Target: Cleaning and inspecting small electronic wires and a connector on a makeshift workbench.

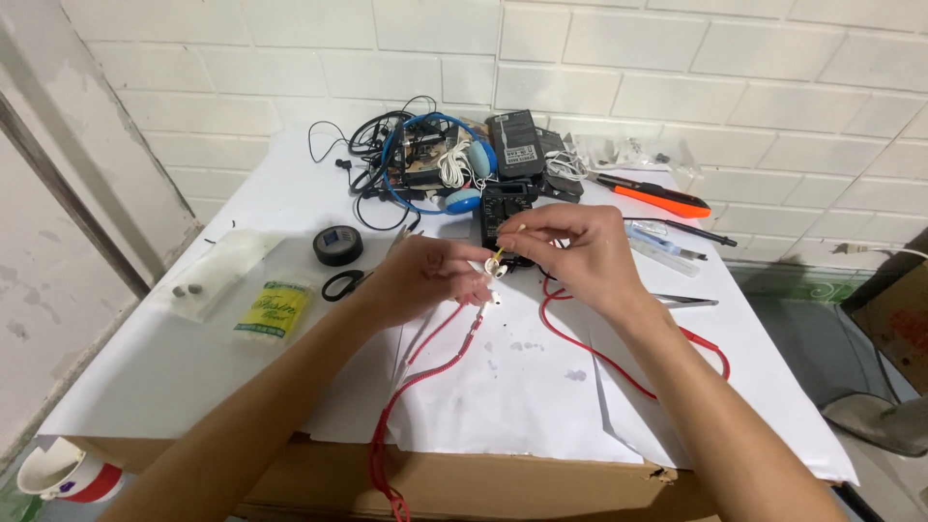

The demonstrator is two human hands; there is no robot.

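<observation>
1. My left hand [425, 275]: fingers pressed together on a small white plug [495, 274] at the end of a red braided cable [425, 362]; the plug sits mid-table, between both hands
2. My right hand [570, 249]: thumb and forefinger pinching a thin yellow-tipped stick [509, 242], its lower end at the plug; whether it touches is hard to tell at this size
3. Red braided cable: runs from the plug toward me and hangs over the near edge of the table [193, 372]; a second thin red wire [619, 362] loops under my right forearm
4. Open room: bare white paper near both front corners; cardboard edge just below my elbows
5. Left of hands: black tape roll [338, 246], black-handled scissors [340, 284], green-and-white packet [274, 309], clear bag [217, 275]
6. Behind hands, close: black multimeter [498, 208]; farther back blue headphones [454, 164] in tangled cords
7. Right: orange-handled tool [652, 196], tweezers [686, 301]
</observation>
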